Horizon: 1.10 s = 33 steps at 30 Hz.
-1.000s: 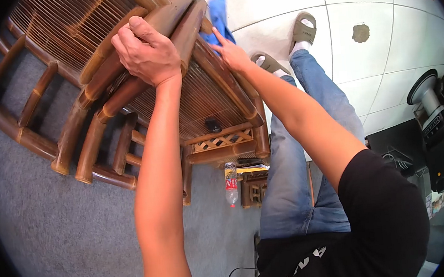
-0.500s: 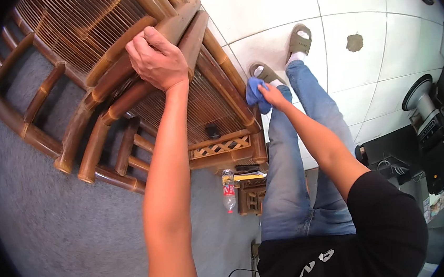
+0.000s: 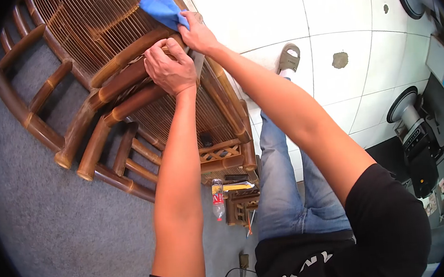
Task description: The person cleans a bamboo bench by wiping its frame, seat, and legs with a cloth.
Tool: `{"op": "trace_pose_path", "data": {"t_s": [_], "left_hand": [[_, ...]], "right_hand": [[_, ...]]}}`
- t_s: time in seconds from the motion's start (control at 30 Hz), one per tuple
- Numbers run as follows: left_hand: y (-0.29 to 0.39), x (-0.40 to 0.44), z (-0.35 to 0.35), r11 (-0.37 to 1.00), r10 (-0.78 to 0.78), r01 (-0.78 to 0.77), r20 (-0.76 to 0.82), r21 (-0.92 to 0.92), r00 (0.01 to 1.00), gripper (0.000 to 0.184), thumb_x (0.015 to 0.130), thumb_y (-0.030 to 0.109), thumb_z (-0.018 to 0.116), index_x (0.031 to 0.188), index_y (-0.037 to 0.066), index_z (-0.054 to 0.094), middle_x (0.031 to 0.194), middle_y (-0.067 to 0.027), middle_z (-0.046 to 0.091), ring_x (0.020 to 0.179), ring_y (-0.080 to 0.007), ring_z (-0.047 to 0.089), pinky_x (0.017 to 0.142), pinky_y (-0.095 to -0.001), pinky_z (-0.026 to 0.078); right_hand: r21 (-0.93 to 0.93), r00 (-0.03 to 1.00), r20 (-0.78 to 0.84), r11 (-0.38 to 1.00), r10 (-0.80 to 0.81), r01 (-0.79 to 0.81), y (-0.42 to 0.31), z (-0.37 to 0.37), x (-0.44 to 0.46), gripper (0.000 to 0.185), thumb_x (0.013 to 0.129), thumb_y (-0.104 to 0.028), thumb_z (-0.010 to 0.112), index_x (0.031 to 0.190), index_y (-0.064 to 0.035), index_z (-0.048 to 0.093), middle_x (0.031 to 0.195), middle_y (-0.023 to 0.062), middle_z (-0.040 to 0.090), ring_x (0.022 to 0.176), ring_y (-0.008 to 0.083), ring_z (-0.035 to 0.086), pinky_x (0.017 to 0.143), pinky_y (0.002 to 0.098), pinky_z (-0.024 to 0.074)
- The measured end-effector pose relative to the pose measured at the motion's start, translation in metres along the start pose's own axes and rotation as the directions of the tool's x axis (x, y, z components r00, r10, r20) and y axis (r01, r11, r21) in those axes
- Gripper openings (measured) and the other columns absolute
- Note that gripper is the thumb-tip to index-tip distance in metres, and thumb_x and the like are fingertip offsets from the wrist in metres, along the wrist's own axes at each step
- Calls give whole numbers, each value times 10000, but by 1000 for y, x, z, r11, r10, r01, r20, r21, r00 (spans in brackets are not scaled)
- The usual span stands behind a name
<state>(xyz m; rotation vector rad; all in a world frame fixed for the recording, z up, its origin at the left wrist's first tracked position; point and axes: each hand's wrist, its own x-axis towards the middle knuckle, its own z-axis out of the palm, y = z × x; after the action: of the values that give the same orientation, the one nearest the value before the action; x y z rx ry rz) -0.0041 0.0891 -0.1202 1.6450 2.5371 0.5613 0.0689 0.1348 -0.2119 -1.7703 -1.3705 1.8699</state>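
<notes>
Beside each other at the top of the view are two pieces of brown bamboo furniture with slatted surfaces (image 3: 91,31). My left hand (image 3: 171,69) is curled around a bamboo rail (image 3: 127,79) where the two pieces meet; its fingertips are partly hidden. Just above and to the right, my right hand (image 3: 198,33) grips a blue cloth (image 3: 160,10) between its fingers. The cloth hangs over the upper bamboo piece near its right edge.
A plastic bottle with a red label (image 3: 218,199) is near a small bamboo stand (image 3: 237,210) below the furniture. White floor tiles (image 3: 337,2) lie to the right, grey carpet (image 3: 82,235) to the left. Black equipment (image 3: 418,147) stands at the right edge.
My right hand has carried the blue cloth from beside my leg up to the upper bamboo piece. My left hand stays on the rail. The view has shifted, and one foot is now hidden.
</notes>
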Motion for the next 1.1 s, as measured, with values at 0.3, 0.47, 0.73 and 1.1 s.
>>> {"op": "trace_pose_path", "data": {"t_s": [0.3,0.47,0.73,1.1], "left_hand": [[3,3,-3,1000,8,-8,-14,15,1000,309,1022,338,526,938,53,612,931,-149,604,899,-375,607,834,-490,472],[8,5,-7,999,-24,24,4,32,1000,299,1016,342,528,960,62,614,970,-136,617,949,-364,610,905,-484,462],[6,6,-13,994,-105,102,69,35,992,335,1003,385,530,1012,64,626,1039,-116,638,1043,-341,615,1064,-512,416],[-1,16,-18,988,-147,150,116,-20,982,324,949,393,612,1061,89,608,1106,-104,637,1120,-324,602,1134,-554,344]], "right_hand": [[-108,997,52,993,55,-50,24,-23,-25,428,936,-341,519,1265,-67,511,1053,282,697,943,488,672,870,537,522],[108,926,261,945,272,-308,12,-71,-65,390,892,-267,503,1153,-21,657,961,142,706,796,267,674,717,405,537],[187,970,92,952,227,-240,-63,-99,4,380,912,-284,494,1150,-38,660,937,90,706,732,149,641,565,322,497],[-769,880,104,524,-463,366,-166,-22,223,668,962,-578,539,1501,-194,452,1306,331,599,1051,491,671,958,548,517]]}}
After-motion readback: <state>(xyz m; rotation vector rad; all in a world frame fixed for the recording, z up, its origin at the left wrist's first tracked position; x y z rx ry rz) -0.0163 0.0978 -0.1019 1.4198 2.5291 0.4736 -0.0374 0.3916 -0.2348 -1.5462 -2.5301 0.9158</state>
